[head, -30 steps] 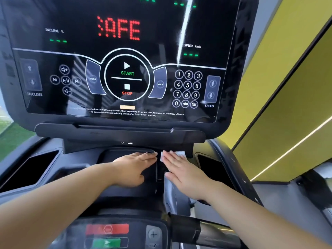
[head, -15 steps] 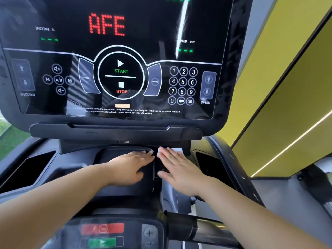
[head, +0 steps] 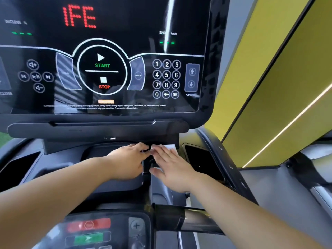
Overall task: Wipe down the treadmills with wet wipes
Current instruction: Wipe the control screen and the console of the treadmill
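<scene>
Nearest, well below the screen, a blurred panel carries a red button over a green button, with a plus key to their right. A handlebar runs off to the right from there. Both forearms reach over these toward the tray just under the screen.

The left hand lies flat, palm down, with straight fingers on the tray's right part. The right hand is just beside it, also flat with straight fingers, pressing down the wipe. Their fingertips nearly meet.

The wipe sits below the screen's right half. Only a white edge shows past the fingertips, running sideways along the ledge; the rest is hidden.

A dark pocket lies right of the hands and another far left, both too dark to see into. The screen shows START, STOP and a keypad. A yellow wall stands to its right.
</scene>
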Available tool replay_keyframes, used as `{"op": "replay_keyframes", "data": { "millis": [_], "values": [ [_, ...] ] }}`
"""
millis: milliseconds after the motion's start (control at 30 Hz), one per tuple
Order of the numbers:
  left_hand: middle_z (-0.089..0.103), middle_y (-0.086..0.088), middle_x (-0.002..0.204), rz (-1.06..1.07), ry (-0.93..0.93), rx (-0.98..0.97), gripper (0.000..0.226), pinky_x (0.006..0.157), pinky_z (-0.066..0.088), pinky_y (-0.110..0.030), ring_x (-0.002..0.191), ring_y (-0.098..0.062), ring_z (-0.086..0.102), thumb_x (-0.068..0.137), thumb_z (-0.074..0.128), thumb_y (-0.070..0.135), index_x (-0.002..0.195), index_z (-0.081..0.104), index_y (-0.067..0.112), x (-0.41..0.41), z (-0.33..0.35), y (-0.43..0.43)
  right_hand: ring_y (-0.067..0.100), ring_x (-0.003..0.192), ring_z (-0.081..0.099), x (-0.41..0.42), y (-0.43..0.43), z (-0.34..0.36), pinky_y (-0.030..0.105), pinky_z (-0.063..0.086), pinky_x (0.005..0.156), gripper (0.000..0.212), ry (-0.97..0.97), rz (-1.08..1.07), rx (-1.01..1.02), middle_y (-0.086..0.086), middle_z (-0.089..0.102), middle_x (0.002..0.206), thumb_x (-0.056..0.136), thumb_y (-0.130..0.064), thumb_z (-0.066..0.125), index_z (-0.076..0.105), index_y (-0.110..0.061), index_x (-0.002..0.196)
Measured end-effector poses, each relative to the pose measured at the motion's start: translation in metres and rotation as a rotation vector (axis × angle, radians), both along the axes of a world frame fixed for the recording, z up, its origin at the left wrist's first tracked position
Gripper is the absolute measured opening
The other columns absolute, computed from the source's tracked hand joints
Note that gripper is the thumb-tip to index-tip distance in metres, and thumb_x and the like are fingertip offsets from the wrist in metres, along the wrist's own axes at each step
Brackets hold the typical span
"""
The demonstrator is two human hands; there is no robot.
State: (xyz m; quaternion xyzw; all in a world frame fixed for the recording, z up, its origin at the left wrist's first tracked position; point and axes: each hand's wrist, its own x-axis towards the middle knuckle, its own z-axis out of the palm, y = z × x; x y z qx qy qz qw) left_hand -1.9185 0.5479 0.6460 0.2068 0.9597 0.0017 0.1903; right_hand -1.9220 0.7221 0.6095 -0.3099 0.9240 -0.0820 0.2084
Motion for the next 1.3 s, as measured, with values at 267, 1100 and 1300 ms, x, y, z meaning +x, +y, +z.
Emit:
{"op": "replay_keyframes", "data": {
  "millis": [267, 1100, 1300],
  "values": [
    [0.014, -0.004, 0.155, 0.001, -0.055, -0.087, 0.054, 0.113, 0.025, -0.03, 0.141, -0.022, 0.02, 0.096, 0.036, 0.024, 0.149, 0.024, 0.015, 0.0, 0.007, 0.012, -0.007, 0.132, -0.025, -0.002, 0.056, -0.001, 0.02, -0.013, 0.113, 0.058, -0.127, -0.063, -0.072, -0.012, -0.02, 0.156, 0.104, -0.038, 0.021, -0.007, -0.02, 0.152],
    [0.002, 0.0, 0.157, -0.068, -0.075, -0.113, 0.06, 0.115, 0.024, -0.036, 0.144, -0.023, 0.003, 0.099, 0.034, 0.029, 0.152, 0.008, 0.02, 0.003, -0.003, 0.036, -0.01, 0.134, -0.013, -0.002, 0.069, 0.003, 0.015, -0.005, 0.113, 0.05, -0.316, -0.141, -0.247, -0.021, -0.009, 0.154, 0.106, -0.024, 0.022, 0.003, -0.024, 0.153],
    [0.006, -0.003, 0.155, -0.109, -0.039, -0.16, 0.061, 0.111, 0.03, -0.035, 0.139, -0.024, 0.013, 0.098, 0.033, 0.03, 0.152, 0.008, 0.019, -0.001, -0.001, 0.042, -0.011, 0.138, -0.011, 0.016, 0.085, 0.005, 0.019, -0.002, 0.115, 0.05, -0.384, -0.128, -0.225, -0.025, -0.011, 0.154, 0.106, -0.031, 0.021, 0.002, -0.032, 0.152]
  ]
}}
